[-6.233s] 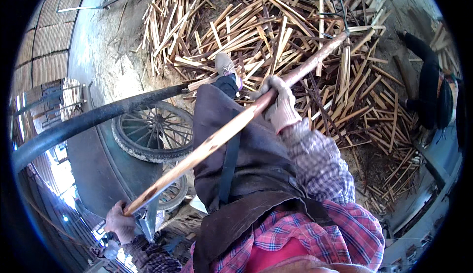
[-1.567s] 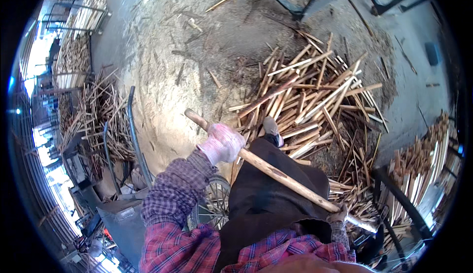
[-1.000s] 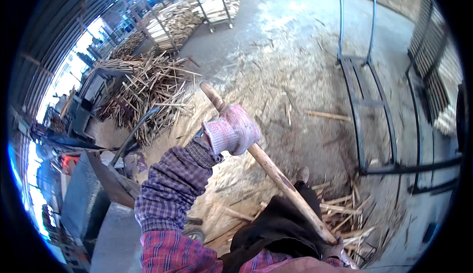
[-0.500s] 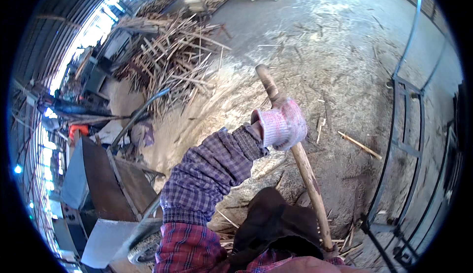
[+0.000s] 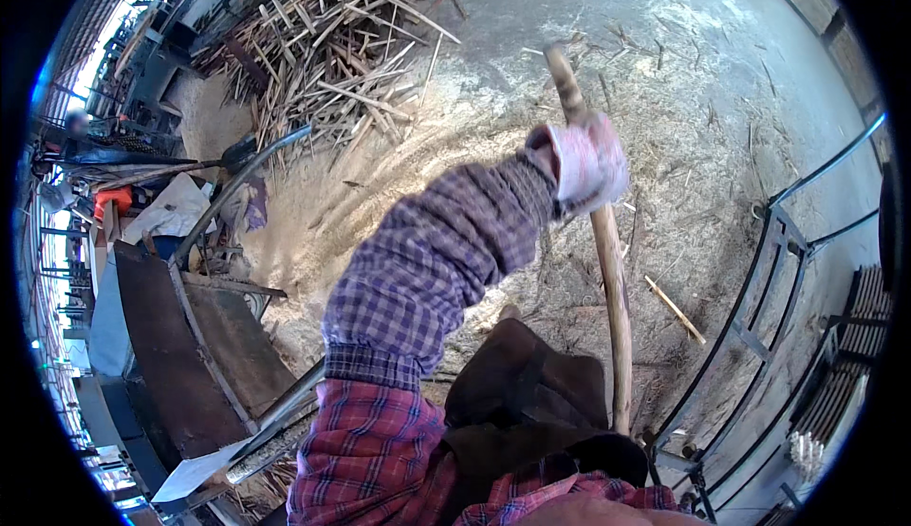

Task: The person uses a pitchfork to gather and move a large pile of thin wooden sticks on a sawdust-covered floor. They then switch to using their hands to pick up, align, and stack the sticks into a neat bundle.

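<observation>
The long wooden pole [image 5: 607,270] stands nearly upright over the sawdust-strewn floor [image 5: 721,128], my gloved left hand [image 5: 588,161] clenched near its top. I can't see my right hand. I'd keep that grip firm and steer clear of the metal rack [image 5: 759,279].

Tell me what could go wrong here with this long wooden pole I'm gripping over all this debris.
The left hand alone shows gripping the wooden pole near its top; a one-handed grip could slip or twist. Loose sticks and sawdust on the floor might catch the pole or trip you. The metal rack stands close on the right, so a swing could strike it.
</observation>
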`<state>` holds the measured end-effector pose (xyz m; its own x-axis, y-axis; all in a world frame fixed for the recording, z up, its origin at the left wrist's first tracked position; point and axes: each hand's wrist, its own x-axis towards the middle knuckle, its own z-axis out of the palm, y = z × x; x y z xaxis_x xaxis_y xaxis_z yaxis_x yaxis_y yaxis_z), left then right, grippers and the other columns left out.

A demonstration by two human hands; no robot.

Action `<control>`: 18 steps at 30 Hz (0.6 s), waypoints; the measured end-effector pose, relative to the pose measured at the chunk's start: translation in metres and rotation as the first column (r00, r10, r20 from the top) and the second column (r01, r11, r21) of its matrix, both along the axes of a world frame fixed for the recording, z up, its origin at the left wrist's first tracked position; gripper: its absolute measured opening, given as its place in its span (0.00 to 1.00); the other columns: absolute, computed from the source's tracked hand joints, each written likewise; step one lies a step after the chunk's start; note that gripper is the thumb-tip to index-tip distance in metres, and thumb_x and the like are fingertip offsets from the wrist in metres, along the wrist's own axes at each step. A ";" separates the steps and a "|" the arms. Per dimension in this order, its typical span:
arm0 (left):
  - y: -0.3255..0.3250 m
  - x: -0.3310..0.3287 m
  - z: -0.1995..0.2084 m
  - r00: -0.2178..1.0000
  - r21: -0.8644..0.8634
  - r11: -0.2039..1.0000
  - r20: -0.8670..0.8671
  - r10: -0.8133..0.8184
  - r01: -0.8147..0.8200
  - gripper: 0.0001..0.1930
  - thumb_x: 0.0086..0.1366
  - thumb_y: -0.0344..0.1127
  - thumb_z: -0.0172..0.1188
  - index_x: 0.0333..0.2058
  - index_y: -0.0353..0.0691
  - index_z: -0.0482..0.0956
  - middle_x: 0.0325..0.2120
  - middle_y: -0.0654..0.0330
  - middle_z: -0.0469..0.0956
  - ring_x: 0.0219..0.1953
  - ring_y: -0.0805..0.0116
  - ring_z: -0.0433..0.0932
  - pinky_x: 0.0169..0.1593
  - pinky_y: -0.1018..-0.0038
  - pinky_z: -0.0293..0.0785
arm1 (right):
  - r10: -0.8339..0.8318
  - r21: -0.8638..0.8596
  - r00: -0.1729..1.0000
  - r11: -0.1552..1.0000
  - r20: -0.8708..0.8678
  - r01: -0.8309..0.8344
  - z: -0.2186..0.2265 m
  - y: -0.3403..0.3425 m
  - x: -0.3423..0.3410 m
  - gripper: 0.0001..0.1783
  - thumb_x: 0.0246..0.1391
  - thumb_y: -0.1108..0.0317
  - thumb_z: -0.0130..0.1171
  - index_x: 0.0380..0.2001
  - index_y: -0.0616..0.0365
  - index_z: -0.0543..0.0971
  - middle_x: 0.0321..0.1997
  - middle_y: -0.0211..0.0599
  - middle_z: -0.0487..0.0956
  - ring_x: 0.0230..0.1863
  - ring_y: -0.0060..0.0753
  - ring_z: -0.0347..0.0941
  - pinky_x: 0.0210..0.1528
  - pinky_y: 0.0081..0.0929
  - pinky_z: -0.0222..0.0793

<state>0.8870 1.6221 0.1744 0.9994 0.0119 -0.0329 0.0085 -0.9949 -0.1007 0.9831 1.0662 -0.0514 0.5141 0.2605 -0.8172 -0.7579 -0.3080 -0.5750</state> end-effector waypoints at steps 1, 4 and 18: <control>0.018 0.002 0.008 1.000 0.002 1.000 -0.006 0.008 -0.008 0.07 0.51 0.40 0.58 0.22 0.44 0.74 0.18 0.61 0.73 0.22 0.64 0.74 0.25 0.66 0.71 | 0.202 -0.097 0.971 0.977 0.125 -0.191 0.012 0.015 0.002 0.10 0.52 0.64 0.49 0.33 0.59 0.70 0.31 0.34 0.72 0.30 0.29 0.68 0.31 0.22 0.66; 0.066 0.002 0.041 1.000 -0.001 1.000 -0.007 0.031 -0.031 0.08 0.53 0.39 0.58 0.27 0.43 0.75 0.21 0.60 0.74 0.26 0.65 0.75 0.29 0.66 0.73 | 0.636 -0.397 0.707 0.762 0.308 -0.512 0.037 0.061 0.016 0.10 0.51 0.65 0.50 0.33 0.60 0.69 0.32 0.35 0.71 0.32 0.29 0.67 0.32 0.21 0.66; 0.204 0.012 0.161 0.183 0.428 0.623 -0.710 0.680 -0.655 0.14 0.53 0.46 0.60 0.30 0.42 0.76 0.20 0.62 0.74 0.22 0.71 0.73 0.30 0.69 0.75 | 0.219 0.340 0.900 0.937 -0.378 -0.086 -0.057 0.352 0.157 0.31 0.57 0.46 0.35 0.48 0.65 0.67 0.52 0.48 0.69 0.54 0.44 0.63 0.57 0.40 0.57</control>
<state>0.8985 1.8258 0.3355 0.1511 0.6745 -0.7227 0.5792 -0.6528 -0.4882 1.1397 1.4178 -0.1087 0.0902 0.5799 -0.8097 -0.9017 -0.2976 -0.3136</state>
